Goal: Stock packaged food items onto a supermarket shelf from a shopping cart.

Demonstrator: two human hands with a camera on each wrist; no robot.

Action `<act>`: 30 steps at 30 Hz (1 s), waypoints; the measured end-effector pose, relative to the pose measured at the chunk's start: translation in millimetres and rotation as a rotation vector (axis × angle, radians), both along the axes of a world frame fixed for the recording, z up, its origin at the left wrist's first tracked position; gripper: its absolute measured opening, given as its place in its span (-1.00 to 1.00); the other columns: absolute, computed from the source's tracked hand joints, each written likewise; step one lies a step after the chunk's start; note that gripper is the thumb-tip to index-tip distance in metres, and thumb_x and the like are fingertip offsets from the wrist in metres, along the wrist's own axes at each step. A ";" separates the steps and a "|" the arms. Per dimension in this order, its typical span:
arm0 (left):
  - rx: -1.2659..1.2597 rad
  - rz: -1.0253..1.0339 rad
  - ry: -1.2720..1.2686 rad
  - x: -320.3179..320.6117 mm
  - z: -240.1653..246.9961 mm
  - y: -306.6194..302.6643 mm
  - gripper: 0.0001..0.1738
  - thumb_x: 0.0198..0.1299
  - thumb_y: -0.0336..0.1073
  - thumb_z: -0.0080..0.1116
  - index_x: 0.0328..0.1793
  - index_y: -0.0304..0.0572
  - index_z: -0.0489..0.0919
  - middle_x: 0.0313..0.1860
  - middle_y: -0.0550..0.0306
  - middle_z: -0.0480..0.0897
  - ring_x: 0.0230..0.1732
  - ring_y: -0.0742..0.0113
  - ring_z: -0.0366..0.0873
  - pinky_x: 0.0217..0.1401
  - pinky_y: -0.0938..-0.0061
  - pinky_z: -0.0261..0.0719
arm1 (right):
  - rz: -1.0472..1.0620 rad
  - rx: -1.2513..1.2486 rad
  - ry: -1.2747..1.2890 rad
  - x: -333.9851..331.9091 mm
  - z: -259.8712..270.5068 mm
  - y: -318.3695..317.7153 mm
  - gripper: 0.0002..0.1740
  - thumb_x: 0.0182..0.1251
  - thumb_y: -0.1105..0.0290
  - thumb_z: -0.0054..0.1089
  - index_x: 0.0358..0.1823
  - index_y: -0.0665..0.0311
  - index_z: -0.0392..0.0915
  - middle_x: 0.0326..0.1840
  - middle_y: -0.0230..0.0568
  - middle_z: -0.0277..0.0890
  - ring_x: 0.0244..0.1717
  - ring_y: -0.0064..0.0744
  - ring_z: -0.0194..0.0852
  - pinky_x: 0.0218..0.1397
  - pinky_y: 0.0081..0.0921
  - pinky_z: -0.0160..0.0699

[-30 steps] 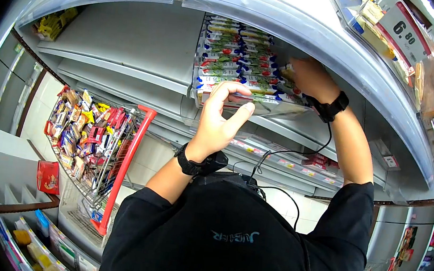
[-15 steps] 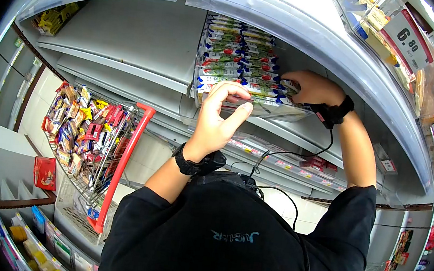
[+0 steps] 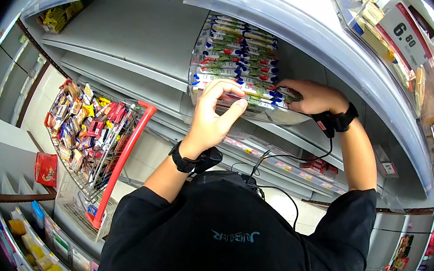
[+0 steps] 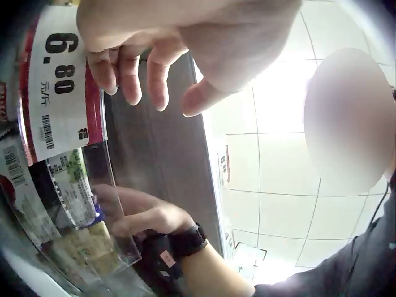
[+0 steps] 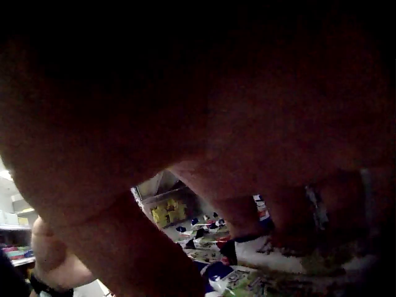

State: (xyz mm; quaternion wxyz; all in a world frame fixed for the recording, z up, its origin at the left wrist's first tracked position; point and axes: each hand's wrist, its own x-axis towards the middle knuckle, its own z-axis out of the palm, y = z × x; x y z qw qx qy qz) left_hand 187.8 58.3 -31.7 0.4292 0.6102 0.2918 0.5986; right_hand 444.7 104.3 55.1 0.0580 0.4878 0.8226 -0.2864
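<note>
In the head view a clear plastic bin [image 3: 283,116] on the shelf holds packed rows of wrapped snack packs [image 3: 259,68], white and blue with green and red prints. My right hand [image 3: 315,98] reaches into the bin's right side, fingers bent round a snack pack [image 3: 289,94] at the row's end. Its fingers lie over a white wrapper [image 5: 272,253] in the dark right wrist view. My left hand [image 3: 213,113] is at the bin's front left, fingers loosely bent and thumb apart. In the left wrist view those fingers hang beside a 6.80 price card [image 4: 62,93].
At the left stands a red-handled cart [image 3: 129,152] heaped with small wrapped snacks [image 3: 84,126]. The grey shelf [image 3: 132,35] extends left of the bin, with a light strip [image 3: 274,8] overhead. A black cable [image 3: 300,154] runs from the right wrist to the torso.
My right hand has come forward from deeper in the bin's right side to the front end of the row. The bin and my left hand have shifted slightly left.
</note>
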 end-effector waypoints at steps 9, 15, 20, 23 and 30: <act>0.082 0.127 0.173 -0.5 3.6 -4.9 -0.85 0.13 -0.39 0.24 -0.18 -0.24 0.58 -0.05 0.14 0.56 -0.03 0.41 0.43 -0.01 0.57 0.35 | 0.007 -0.048 -0.011 -10.8 7.1 -13.2 -0.28 0.18 -0.01 0.20 0.27 0.30 0.36 0.11 0.17 0.51 0.13 0.01 0.48 0.17 -0.26 0.42; 0.159 0.262 0.291 -0.9 -0.5 -4.6 -0.87 0.13 -0.37 0.23 -0.21 -0.22 0.59 -0.09 0.16 0.59 -0.06 0.42 0.43 -0.07 0.57 0.31 | 0.101 0.107 -0.051 -26.5 10.2 -44.3 -0.28 0.04 0.19 0.37 0.17 0.42 0.30 -0.19 0.23 0.55 -0.10 0.15 0.54 -0.02 -0.14 0.48; 0.101 0.306 0.222 -4.3 -0.3 -15.6 -0.84 0.17 -0.42 0.20 -0.13 -0.25 0.56 -0.02 0.14 0.56 -0.07 0.46 0.44 0.01 0.56 0.36 | 0.074 0.185 -0.111 -32.2 3.0 -62.6 -0.31 0.09 0.18 0.35 0.17 0.42 0.29 -0.10 0.25 0.54 -0.01 0.18 0.50 0.07 -0.12 0.46; 0.075 0.365 0.214 -17.2 -6.8 -31.7 -0.84 0.21 -0.44 0.18 -0.09 -0.26 0.55 -0.01 0.15 0.53 -0.09 0.48 0.44 0.01 0.57 0.39 | 0.173 0.391 0.179 -21.4 -1.8 -66.0 -0.21 0.10 0.18 0.34 0.30 0.41 0.24 0.27 0.24 0.34 0.27 0.14 0.31 0.33 -0.17 0.31; -0.062 0.454 0.061 -59.8 -18.0 -90.0 -0.84 0.15 -0.39 0.24 -0.16 -0.23 0.57 -0.10 0.16 0.58 -0.05 0.40 0.50 -0.03 0.53 0.42 | 0.099 0.731 0.248 -32.9 11.3 -111.2 -0.34 0.15 0.22 0.32 0.23 0.39 0.35 0.19 0.17 0.42 0.24 0.11 0.33 0.32 -0.17 0.31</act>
